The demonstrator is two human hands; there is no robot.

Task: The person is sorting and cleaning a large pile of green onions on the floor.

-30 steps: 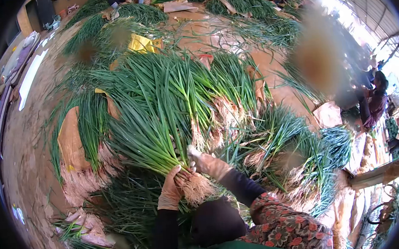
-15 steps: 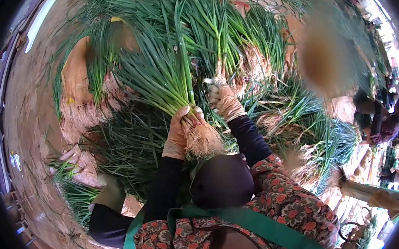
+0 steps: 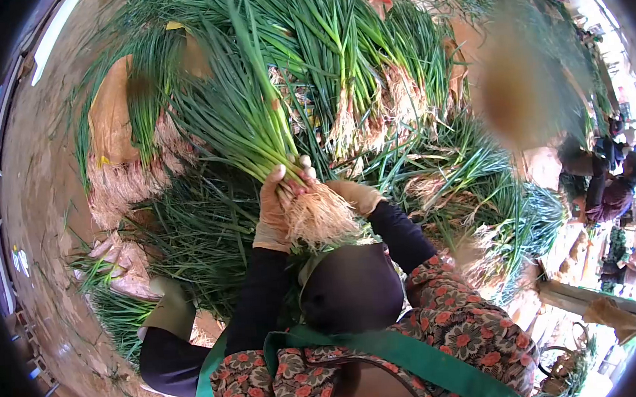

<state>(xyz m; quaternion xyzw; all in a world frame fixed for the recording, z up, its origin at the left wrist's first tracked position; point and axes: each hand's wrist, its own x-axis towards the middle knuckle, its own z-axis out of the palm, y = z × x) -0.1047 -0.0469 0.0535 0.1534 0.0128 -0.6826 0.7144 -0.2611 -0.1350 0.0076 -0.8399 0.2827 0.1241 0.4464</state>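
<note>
My left hand (image 3: pixel 271 213), in a pale glove, is closed round a bunch of green onions (image 3: pixel 273 139) just above the roots. The long green leaves point up and away, and the pale stringy roots (image 3: pixel 323 216) hang toward me. My right hand (image 3: pixel 358 196), also gloved, is at the right side of the bunch by the roots. Its fingers are hidden behind the bunch, so their grip does not show. Beneath both hands lies a heap of loose green onions (image 3: pixel 206 232).
Bunches of green onions (image 3: pixel 343 86) lie in a row beyond my hands, roots toward me. More onions (image 3: pixel 479 180) are piled at right, beside a wooden beam (image 3: pixel 583 298). Brown sacking (image 3: pixel 113 117) lies at left on the dirt floor (image 3: pixel 37 188). Another person (image 3: pixel 612 192) is at far right.
My right hand has moved down and left, from beside the standing bunches to the held bunch. The held bunch has shifted slightly left and stays in my left hand.
</note>
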